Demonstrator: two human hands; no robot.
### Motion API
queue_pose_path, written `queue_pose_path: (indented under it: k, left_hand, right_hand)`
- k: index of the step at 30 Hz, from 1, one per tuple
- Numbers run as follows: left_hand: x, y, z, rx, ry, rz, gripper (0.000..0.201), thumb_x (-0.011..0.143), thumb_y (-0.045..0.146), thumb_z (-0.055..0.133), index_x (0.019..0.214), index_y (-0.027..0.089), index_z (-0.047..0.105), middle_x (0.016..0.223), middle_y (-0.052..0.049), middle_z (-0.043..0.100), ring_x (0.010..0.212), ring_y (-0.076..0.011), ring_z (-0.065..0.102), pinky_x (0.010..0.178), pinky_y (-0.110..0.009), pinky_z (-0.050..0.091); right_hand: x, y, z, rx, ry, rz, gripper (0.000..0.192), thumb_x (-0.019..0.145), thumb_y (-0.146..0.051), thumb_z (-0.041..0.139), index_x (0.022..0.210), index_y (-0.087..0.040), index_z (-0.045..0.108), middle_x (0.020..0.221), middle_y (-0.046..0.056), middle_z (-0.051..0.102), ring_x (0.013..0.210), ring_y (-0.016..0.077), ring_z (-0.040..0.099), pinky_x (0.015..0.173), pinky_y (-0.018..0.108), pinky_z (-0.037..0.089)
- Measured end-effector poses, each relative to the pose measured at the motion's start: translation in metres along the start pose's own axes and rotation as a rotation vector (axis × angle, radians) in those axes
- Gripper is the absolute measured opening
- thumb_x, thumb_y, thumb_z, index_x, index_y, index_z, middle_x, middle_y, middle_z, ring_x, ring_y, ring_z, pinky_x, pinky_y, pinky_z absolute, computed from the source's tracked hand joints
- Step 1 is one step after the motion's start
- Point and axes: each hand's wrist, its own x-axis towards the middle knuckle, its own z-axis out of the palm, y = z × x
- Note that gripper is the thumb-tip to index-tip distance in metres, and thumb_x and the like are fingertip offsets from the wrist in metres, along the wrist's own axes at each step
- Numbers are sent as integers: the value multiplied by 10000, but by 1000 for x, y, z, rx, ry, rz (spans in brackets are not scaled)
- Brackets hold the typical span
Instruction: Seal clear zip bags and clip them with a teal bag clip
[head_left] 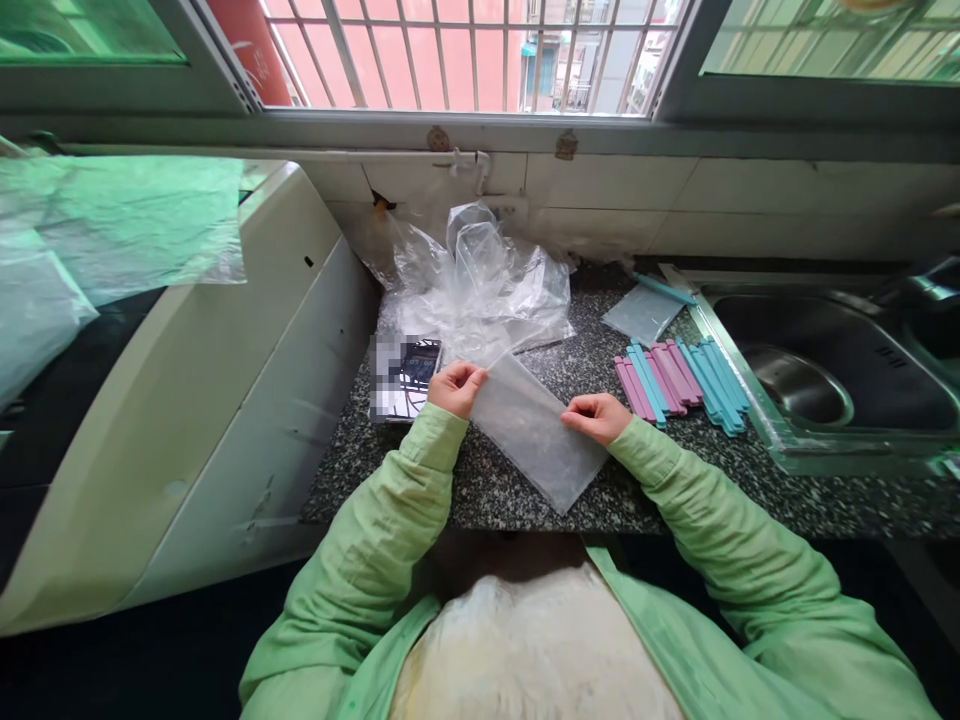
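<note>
A small frosted clear plastic bag (534,428) is held flat over the speckled granite counter (495,490). My left hand (456,386) pinches its upper left edge. My right hand (596,416) pinches its right edge. Both arms wear light green sleeves. To the right of my right hand lies a row of several pink and blue sealing clip sticks (681,378). Behind the bag sits a crumpled heap of clear plastic bags (480,280). A phone (409,380) lies just left of my left hand.
A steel sink (825,375) fills the right of the counter. Another flat small bag with a blue stick (643,310) lies by the sink's far corner. A white appliance (225,400) with plastic sheets stands at the left. A barred window runs along the back.
</note>
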Motion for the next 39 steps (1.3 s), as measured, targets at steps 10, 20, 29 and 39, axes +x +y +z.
queue_pose_path:
  k: [10,20,29,39]
  left_hand:
    - [0,1,-1,30,8,2,208,636,332,569,542,147,563,498,38,448,506,-74,399,483,-197,325]
    - [2,4,-7,48,73,10,199,652,322,554,546,153,547,505,31,454,517,-81,406,492,-198,332]
    - [3,0,-7,55,61,-4,232,652,369,547,562,155,543,498,39,426,511,-79,394,484,-196,325]
    - [4,-2,-7,66,12,5,225,660,347,550,557,147,547,517,33,459,536,-81,421,496,-188,343]
  right_hand:
    - [-1,2,-2,12,-29,20,348,637,-482,517,571,-140,533,486,-31,409,475,70,345,449,219,271]
    - [-30,12,-13,-103,91,4,324,670,-453,504,556,-152,533,477,-22,422,462,76,350,443,224,281]
    - [-38,21,-14,-89,128,-7,308,687,-452,516,645,-157,592,545,8,548,497,103,453,484,234,371]
    - [-41,39,-12,-125,180,-70,299,695,-450,529,648,-167,617,624,44,606,581,148,530,571,280,432]
